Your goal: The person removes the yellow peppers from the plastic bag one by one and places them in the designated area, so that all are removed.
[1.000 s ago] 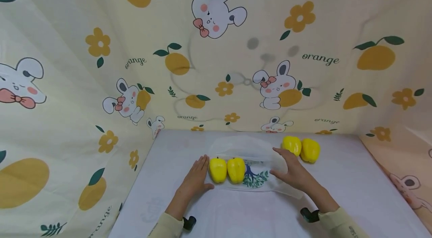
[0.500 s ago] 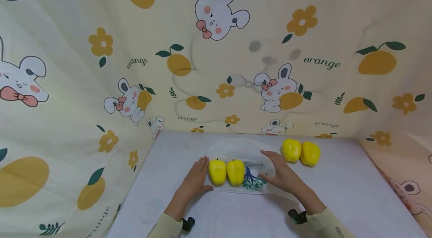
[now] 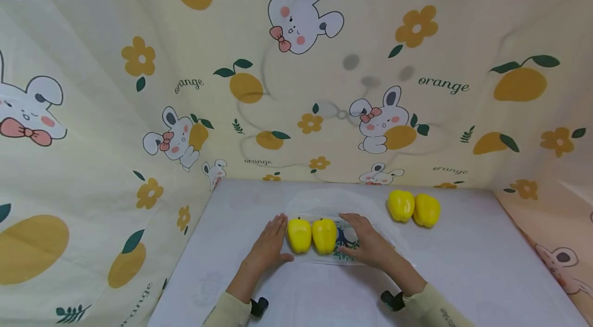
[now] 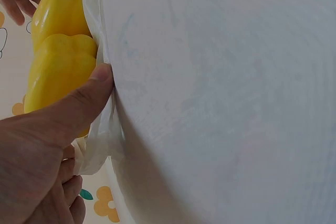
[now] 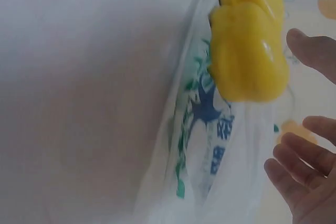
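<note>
Two yellow bell peppers, the left one and the right one, sit side by side on a flat translucent plastic bag with a green and blue tree print. My left hand rests beside the left pepper, its fingers straight. In the left wrist view its thumb lies along the bag's edge near the peppers. Over the bag's print, to the right of the peppers, my right hand is spread with thumb and fingers apart. Nothing is between them, and a small gap separates the hand from the right pepper.
Another pair of yellow bell peppers, a left one and a right one, stands at the back right of the white table. A printed curtain with rabbits and oranges hangs behind and along the sides.
My right hand has moved left across the bag toward the two peppers, and the bag's right end has drawn in beneath it. My left hand and the peppers stay in place.
</note>
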The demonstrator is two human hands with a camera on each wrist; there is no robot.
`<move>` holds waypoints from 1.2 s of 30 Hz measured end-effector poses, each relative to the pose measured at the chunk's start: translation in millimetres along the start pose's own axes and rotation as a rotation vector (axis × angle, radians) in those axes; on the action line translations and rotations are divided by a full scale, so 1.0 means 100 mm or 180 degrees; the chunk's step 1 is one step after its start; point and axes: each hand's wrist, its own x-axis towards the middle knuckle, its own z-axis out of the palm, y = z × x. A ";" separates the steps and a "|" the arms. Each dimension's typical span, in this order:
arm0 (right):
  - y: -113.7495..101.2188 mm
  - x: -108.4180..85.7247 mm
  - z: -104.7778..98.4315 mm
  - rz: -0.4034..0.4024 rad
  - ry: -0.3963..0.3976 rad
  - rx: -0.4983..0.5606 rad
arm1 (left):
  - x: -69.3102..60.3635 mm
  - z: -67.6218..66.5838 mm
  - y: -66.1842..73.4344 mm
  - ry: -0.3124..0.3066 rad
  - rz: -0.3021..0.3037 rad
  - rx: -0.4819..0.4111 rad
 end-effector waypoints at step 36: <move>-0.19 0.14 0.46 0.0285 0.0108 -0.0078 | 0.02 0.02 -0.03 -0.0049 -0.0023 -0.0022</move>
